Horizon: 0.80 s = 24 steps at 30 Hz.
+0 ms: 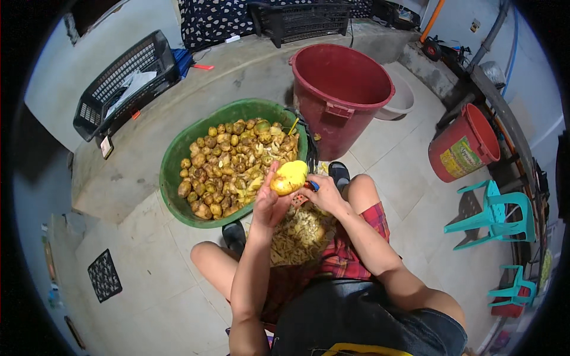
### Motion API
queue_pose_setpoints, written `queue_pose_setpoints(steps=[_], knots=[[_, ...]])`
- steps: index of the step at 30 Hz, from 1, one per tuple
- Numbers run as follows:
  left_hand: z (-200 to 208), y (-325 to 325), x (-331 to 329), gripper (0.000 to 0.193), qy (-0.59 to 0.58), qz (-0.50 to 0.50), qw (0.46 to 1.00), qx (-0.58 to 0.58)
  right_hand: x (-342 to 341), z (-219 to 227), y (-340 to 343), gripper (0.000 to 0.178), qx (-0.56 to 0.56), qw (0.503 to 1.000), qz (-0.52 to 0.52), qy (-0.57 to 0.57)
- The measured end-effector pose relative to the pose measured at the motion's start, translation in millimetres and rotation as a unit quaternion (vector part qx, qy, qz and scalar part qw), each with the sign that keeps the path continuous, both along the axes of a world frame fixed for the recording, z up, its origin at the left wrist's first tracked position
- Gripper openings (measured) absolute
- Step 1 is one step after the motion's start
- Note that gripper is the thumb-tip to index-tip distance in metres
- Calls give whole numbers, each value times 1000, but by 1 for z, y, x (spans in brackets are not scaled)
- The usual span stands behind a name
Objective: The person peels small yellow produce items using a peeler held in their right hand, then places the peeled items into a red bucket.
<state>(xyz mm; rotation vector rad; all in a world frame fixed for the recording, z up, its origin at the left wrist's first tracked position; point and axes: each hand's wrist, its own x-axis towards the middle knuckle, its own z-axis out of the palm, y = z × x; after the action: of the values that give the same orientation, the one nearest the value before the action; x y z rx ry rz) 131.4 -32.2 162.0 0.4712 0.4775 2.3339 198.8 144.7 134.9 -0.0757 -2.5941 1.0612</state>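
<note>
My left hand (269,199) grips a large potato (289,177), bright yellow where the skin is off and brown on its lower side. At its right, my right hand (326,194) is closed around a small blue-handled tool (312,186); its blade is hidden, so I cannot tell whether it is a knife or a peeler. Below both hands, a heap of pale and brown peelings (301,234) lies between my legs. Just ahead to the left stands a green oval tub (172,196), filled with brown-skinned potatoes (222,163) and some yellow cut pieces.
A tall red bin (341,127) stands beyond the tub, beside a pale basin (399,98). To the right are a red bucket (463,142) and turquoise plastic chairs (499,213). A black crate (127,80) and a phone (107,147) rest on the concrete ledge (237,68).
</note>
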Motion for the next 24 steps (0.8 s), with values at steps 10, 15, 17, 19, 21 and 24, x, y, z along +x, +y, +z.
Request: queue_pose_setpoints(steps=[10,15,17,19,21,24], knots=[[-5,4,-12,95,68,57,986,-140,3,5,-2,35,21,997,-13,70],[-18,3,-22,84,128,128,956,-229,5,8,-2,36,111,992,16,60],[-16,1,-24,83,154,116,935,-298,5,10,-2,36,118,992,14,47],[-10,5,-19,83,135,110,929,-325,6,15,-2,36,146,988,19,38],[-2,6,-17,83,119,106,923,-351,5,17,-5,35,146,989,5,33],[-3,8,-10,82,141,65,933,-325,-15,5,13,27,122,990,-40,-54]])
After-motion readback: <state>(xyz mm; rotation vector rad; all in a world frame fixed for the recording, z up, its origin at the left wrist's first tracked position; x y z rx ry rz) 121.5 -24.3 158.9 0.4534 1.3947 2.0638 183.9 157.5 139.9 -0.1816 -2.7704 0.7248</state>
